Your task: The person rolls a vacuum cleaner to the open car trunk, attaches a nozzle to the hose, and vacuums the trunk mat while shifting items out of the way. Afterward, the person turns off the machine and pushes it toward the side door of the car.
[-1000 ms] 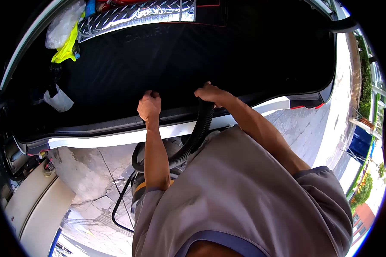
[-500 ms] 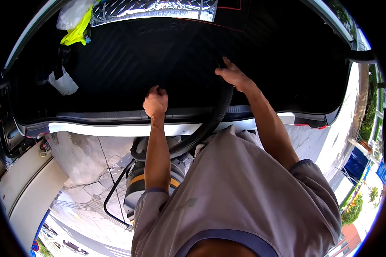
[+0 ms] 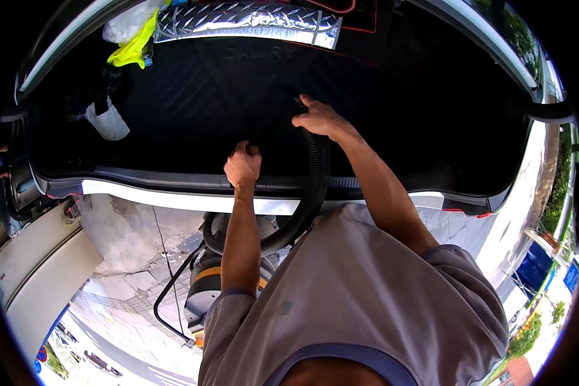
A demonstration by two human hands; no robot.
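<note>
1. Right hand with hose pulled back left across trunk mat since earlier frame.
2. Right fingers wrapped around hose end, on mat.
3. Left hand fisted, fingers pressed together, at mat's near edge.

Right hand drew hose back leftward.

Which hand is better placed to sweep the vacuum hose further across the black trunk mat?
The right hand, probably: it already grips the vacuum hose out on the trunk mat. The left hand is a closed fist near the trunk's edge, apart from the hose.
</note>
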